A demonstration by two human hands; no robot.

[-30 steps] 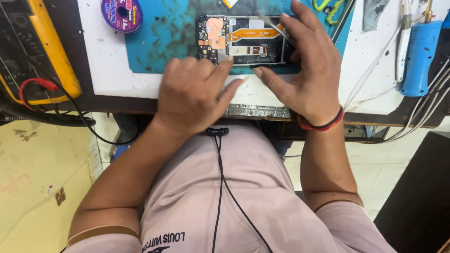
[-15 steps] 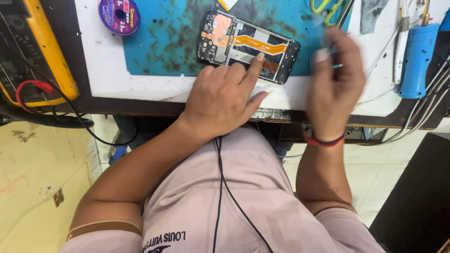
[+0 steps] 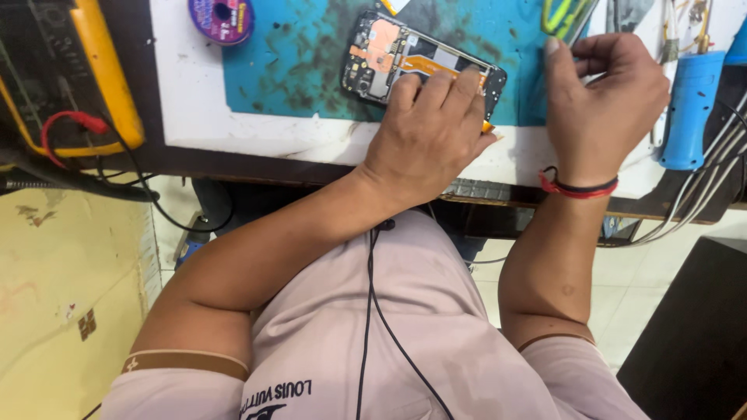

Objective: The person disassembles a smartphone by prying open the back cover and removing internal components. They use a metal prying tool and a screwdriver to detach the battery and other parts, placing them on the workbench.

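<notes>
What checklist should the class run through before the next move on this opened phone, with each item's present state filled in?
1. Opened phone lies on the blue mat: ok.
2. Left hand presses on the phone's lower edge, steadying it: ok.
3. Right hand is off the phone, curled near the green-handled tools: ok.
4. Whether the right hand holds a tool: cannot tell, the fingers hide it.
5. Purple spool sits apart from the phone: ok.
6. Earphone cable hangs down the shirt, below the bench edge: ok.
</notes>
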